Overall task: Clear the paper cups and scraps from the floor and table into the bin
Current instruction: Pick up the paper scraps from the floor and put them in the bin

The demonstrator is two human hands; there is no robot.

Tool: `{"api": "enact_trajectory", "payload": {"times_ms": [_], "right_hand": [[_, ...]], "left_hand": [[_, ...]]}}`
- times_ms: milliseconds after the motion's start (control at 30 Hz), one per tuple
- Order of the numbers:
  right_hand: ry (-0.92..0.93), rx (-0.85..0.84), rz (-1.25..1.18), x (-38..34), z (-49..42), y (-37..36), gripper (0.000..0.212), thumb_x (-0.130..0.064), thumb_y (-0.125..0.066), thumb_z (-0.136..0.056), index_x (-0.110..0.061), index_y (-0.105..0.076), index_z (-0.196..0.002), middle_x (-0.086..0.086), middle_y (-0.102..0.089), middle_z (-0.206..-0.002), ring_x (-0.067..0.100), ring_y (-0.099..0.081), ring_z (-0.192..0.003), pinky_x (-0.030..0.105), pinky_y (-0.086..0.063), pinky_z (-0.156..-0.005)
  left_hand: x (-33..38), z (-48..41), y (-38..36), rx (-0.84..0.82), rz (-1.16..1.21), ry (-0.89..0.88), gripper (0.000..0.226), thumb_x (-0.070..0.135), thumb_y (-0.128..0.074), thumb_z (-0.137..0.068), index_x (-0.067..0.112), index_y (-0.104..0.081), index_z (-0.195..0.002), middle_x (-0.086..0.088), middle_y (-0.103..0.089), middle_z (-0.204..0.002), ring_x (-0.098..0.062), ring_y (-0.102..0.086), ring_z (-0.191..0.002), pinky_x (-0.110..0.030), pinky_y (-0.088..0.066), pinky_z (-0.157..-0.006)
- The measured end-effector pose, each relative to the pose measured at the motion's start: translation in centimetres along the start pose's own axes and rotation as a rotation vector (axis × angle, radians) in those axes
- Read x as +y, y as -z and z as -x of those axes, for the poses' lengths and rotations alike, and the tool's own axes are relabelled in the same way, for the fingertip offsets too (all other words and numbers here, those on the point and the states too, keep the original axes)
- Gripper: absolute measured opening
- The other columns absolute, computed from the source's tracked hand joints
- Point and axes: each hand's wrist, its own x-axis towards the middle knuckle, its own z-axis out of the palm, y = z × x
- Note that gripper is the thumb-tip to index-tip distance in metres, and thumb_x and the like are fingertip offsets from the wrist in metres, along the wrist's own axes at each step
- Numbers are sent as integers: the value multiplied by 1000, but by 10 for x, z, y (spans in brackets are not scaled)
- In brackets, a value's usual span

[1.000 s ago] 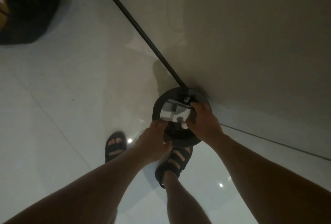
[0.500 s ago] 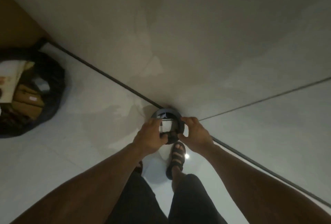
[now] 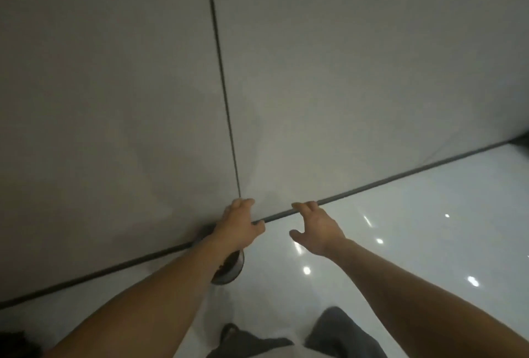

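Hands reach out ahead of the person, both bare and both empty. The left hand [image 3: 239, 224] has its fingers [image 3: 243, 202] loosely spread and slightly bent, gripping nothing, with the thumb out toward the other hand. Its fingertips lie over the foot of the wall [image 3: 114, 100], just where the vertical seam [image 3: 221, 85] comes down to the dark strip [image 3: 400, 178] that runs along the wall's base. The right hand [image 3: 317, 229] is just as slack, with relaxed, gently curved fingers and the thumb pointing inward. Its fingertips overlap the same dark strip a little further along. Whether either hand touches the wall or only hovers before it cannot be told.

The bin [image 3: 230, 269] stands on the glossy white floor [image 3: 415, 243], back from the left fingertips and under the left wrist and forearm, close to the dark strip. Only one side of its rim and shiny wall shows, since the forearm covers the rest. Its inside looks dark with some brownish matter, too dim to identify.

Beyond the right thumb and below the right fingers, several light spots [image 3: 306, 270] glint on the floor. Grey cloth [image 3: 340, 334] shows at the lower edge between the forearms.
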Motion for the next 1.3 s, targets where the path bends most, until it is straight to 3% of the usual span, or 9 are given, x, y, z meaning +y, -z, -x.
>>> {"api": "enact_trajectory", "payload": {"times_ms": [233,633,933,1300], "right_hand": [[-234,200,-110,152,75,53,75,-46,-58,-89,-28,-22,-152,2,-28,-153,22,-23,-141,37,-37,-109],[-668,377,-259,398,240,127,73,-45,-58,-88,-31,-24,-150,1,-22,-154,23,-26,-138,36,-40,-104],[-920,437,-368,537,271,167,74,-45,-58,-88,-29,-23,-151,1,-21,-154,23,-27,-138,38,-39,-105],[-1225,533,-542,694,295,228,73,-45,-58,-90,-28,-23,-151,-1,-21,-154,20,-30,-137,33,-36,-107]], "left_hand": [[176,-29,-67,-96,-240,-278,70,48,-53,-89,19,-27,-148,-3,-28,-151,-22,-23,-138,-34,-24,-114],[461,-28,-249,-410,-443,-663,68,47,-53,-89,21,-28,-147,0,-26,-153,-19,-23,-140,-35,-28,-112],[606,-95,-353,-589,-549,-801,69,44,-54,-90,18,-27,-148,-4,-25,-153,-22,-25,-139,-37,-29,-112],[836,-160,-472,-698,-600,-1036,67,44,-54,-89,21,-29,-147,-2,-27,-151,-23,-26,-138,-34,-31,-109]]}}
